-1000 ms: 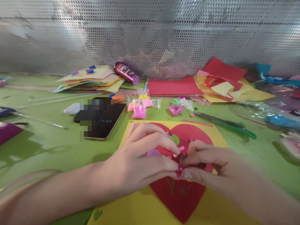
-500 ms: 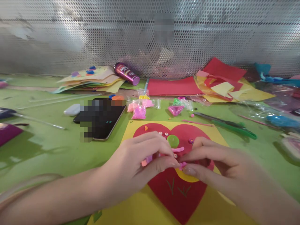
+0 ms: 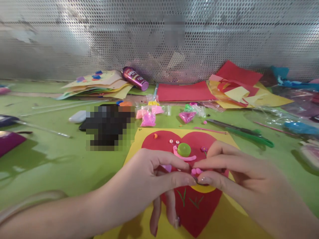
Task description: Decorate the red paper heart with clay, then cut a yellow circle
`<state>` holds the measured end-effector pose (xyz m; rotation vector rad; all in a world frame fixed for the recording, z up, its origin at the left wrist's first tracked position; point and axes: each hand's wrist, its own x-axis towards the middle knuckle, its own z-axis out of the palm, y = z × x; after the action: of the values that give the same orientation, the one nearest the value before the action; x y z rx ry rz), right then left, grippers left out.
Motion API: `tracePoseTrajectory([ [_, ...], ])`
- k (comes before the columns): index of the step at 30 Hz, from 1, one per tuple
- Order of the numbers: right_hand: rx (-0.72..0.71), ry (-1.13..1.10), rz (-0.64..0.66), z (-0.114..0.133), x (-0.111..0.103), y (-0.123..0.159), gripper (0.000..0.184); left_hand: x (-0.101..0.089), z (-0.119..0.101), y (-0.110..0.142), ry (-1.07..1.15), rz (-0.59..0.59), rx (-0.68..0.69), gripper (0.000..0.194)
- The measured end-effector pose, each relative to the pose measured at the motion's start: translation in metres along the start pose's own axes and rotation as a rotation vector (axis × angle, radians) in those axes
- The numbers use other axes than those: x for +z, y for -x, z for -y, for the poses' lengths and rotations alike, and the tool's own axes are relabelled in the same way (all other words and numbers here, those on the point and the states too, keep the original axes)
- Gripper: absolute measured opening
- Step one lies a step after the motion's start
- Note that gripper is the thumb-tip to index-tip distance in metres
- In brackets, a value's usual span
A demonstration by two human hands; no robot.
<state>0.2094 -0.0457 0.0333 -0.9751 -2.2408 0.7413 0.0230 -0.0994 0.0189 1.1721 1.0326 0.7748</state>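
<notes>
Small pink clay balls [image 3: 196,171] show between the fingertips of both hands, above the red paper heart [image 3: 196,212]. My right hand [image 3: 234,172] pinches them from the right. From the left, my left hand [image 3: 159,172] meets them with thumb and forefinger, its other fingers hanging below. Just beyond the fingers lies a clay snail with a green shell [image 3: 184,150], a pink body and white eyes on stalks. A small purple flower [image 3: 204,149] is near my right knuckles. Under my fingers, a yellow piece [image 3: 203,189] is partly hidden. Green grass marks [image 3: 183,196] show below it.
The heart lies on yellow paper [image 3: 134,146]. Scissors with green handles [image 3: 259,137] are at the right, bagged clay [image 3: 149,119] behind. A phone [image 3: 107,124], mostly blurred out, lies left. Paper sheets [image 3: 184,91] and a purple bottle [image 3: 135,78] stand along the perforated metal panel [image 3: 139,39].
My left hand's lower fingers have spread downward over the heart, and its back has dropped slightly, uncovering the snail's body. The pink clay is tilted up more between the fingertips.
</notes>
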Motion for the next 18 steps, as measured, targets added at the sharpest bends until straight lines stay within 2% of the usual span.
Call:
tracePoseTrajectory([
  [7, -0.098, 0.076, -0.001, -0.0049, -0.0004, 0.0002, 0.021, 0.0004, -0.0026, 0.0010, 0.166, -0.035, -0.099, 0.019],
  [11, -0.246, 0.160, -0.053, -0.0043, -0.0019, -0.0008, 0.028, -0.0009, -0.0052, 0.0012, 0.172, -0.024, -0.163, 0.020],
  [15, -0.398, 0.236, -0.063, -0.0048, -0.0010, -0.0017, 0.023, -0.0011, -0.0076, 0.0010, 0.150, -0.024, -0.215, 0.025],
  [18, -0.420, 0.256, -0.064, -0.0070, 0.0013, -0.0013, 0.020, -0.0013, -0.0088, 0.0001, 0.129, -0.019, -0.239, 0.027],
])
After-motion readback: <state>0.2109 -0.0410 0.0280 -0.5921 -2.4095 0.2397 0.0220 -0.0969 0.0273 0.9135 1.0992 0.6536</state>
